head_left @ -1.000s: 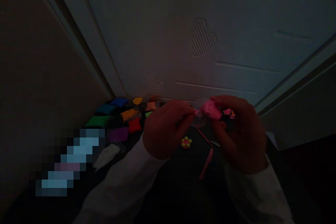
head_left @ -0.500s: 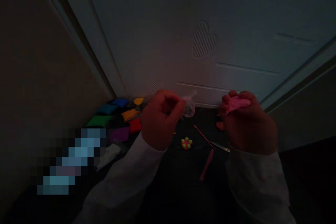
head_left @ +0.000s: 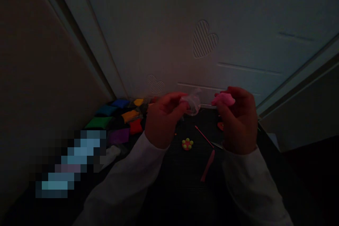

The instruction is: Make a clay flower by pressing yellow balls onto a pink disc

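Note:
The scene is very dark. My left hand [head_left: 162,120] is raised above the dark floor and pinches a small clear plastic wrapper [head_left: 192,101] between thumb and fingers. My right hand [head_left: 237,123] is closed round a lump of pink clay [head_left: 224,99], held up beside the wrapper with a small gap between them. Both arms wear white sleeves. Below my hands lie a small yellow and pink clay flower [head_left: 187,144], a thin pink stick [head_left: 203,136] and a pink modelling tool [head_left: 208,165].
Several coloured clay packets [head_left: 119,120] in blue, green, purple, orange and red lie on the floor at the left, by a white door [head_left: 206,39] with heart reliefs. A red clay piece [head_left: 220,125] sits under my right hand. A white bag [head_left: 111,153] lies lower left.
A second ago both hands were together on the pink clay in its wrapper. They pulled apart: the left kept the wrapper, the right the clay. Now they have drawn closer again.

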The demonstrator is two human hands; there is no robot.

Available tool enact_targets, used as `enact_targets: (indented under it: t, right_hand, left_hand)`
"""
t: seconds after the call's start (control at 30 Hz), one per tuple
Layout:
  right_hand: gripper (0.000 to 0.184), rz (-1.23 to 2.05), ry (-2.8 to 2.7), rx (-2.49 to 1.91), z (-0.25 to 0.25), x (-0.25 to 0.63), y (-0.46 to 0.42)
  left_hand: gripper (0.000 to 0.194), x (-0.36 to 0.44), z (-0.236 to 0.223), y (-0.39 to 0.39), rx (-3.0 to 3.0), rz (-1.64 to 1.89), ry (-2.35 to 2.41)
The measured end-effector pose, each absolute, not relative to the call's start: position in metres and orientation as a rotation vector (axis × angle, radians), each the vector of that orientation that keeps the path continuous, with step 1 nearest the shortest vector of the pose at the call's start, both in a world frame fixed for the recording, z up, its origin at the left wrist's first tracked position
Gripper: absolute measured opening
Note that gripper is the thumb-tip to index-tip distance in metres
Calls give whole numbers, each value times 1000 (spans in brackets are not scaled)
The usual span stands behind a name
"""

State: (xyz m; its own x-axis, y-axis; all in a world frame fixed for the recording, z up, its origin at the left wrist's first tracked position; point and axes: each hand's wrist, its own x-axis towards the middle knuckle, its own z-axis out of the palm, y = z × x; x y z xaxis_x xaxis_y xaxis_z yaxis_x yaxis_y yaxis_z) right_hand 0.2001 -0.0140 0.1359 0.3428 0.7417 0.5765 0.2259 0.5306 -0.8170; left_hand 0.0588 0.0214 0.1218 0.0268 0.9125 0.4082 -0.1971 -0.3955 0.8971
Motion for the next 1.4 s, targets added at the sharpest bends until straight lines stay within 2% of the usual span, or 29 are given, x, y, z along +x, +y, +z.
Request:
enact_targets:
  t: [0.2, 0.27, 0.33, 0.43, 0.5, 0.57, 0.7, 0.77, 0.83, 0.93, 1.0, 1.07, 1.2, 1.27, 1.33, 1.4]
  right_hand:
    - [30, -115, -1580, -1048, 127, 191, -14]
    - [29, -182, -1632, -1029, 123, 190, -11]
    - [27, 15, -1548, -994, 121, 192, -6]
    - [18, 602, -1226, -894, 123, 201, 2]
    - [15, 826, -1049, -812, 126, 206, 4]
    - [13, 769, -1027, -780, 128, 207, 2]
    - [24, 175, -1376, -956, 128, 194, -8]
    - [23, 40, -1493, -1027, 127, 189, -11]
    - [23, 232, -1421, -998, 127, 190, -10]
    - [16, 782, -1106, -846, 130, 201, -4]
    - [11, 966, -950, -772, 133, 207, -3]
    - [10, 878, -952, -778, 135, 207, -5]
    - [26, 188, -1354, -977, 134, 194, -19]
    - [30, -37, -1504, -1038, 133, 188, -23]
    - [29, 70, -1483, -1040, 132, 187, -23]
    - [22, 461, -1346, -962, 134, 192, -19]
  left_hand:
    - [11, 72, 121, 18, 955, 1465, 572]
    - [11, 76, 124, 14, 848, 1451, 554]
    - [10, 77, 125, 13, 777, 1435, 542]
    - [9, 72, 125, 17, 727, 1415, 493]
    - [10, 69, 125, 19, 739, 1416, 481]
    - [10, 68, 125, 19, 768, 1424, 493]
    - [9, 71, 123, 15, 898, 1433, 524]
    - [8, 72, 121, 13, 974, 1417, 531]
    - [7, 70, 121, 12, 998, 1393, 505]
    - [10, 66, 125, 11, 954, 1366, 431]
    - [10, 64, 129, 10, 925, 1369, 403]
    - [8, 64, 131, 10, 916, 1383, 414]
    - [7, 65, 129, 7, 978, 1386, 473]
    - [7, 64, 127, 5, 1018, 1371, 470]
    - [5, 63, 126, 4, 1033, 1356, 443]
    - [5, 61, 129, 2, 1030, 1334, 383]
